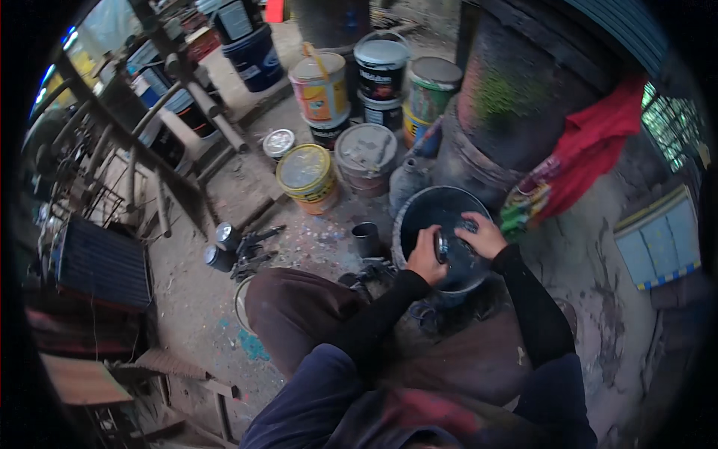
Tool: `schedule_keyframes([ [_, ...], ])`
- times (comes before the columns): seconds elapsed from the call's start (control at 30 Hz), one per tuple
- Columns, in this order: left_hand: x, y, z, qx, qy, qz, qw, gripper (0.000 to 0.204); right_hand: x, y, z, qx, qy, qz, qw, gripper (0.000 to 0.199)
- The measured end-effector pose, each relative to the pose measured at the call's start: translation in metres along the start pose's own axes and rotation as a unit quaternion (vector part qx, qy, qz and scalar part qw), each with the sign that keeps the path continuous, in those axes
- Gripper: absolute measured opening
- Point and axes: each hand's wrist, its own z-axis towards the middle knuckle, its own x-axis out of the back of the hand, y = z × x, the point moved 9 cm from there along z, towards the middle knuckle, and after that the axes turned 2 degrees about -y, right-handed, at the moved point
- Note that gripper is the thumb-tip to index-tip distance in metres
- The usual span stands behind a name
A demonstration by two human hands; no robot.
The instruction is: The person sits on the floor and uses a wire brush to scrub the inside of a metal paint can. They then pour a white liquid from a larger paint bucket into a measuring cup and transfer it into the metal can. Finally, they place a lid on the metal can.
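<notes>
Both my hands are over a black bucket (404, 224) between my knees. My left hand (425, 258) is closed around a small dark, shiny, rounded object (442, 245), perhaps a can; its kind is unclear. My right hand (485, 237) is at the bucket's far right side, its fingers curled over something small and dark that I cannot make out. The bucket's inside is dark, and its contents are hard to tell. Just left of the bucket stands a dark open can (366, 239).
A yellow paint bucket (307, 179), a grey-lidded bucket (366, 153) and several stacked pails stand ahead. A grimy jug (407, 182) is beside a large rusty drum (497, 120) draped with red cloth (598, 150). Two small cans (219, 258) and dark tools (258, 243) lie left.
</notes>
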Motion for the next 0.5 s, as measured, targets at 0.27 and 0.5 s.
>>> schedule_keyframes([
  [0.27,-0.024,0.000,0.001,-0.011,-0.092,0.037,0.995,0.064,0.004,-0.048,-0.024,0.105,0.118,0.029,0.987,0.025],
  [0.5,-0.033,-0.007,-0.001,0.012,-0.198,0.007,0.980,0.056,-0.006,-0.043,-0.032,0.104,0.153,0.008,0.983,0.019],
])
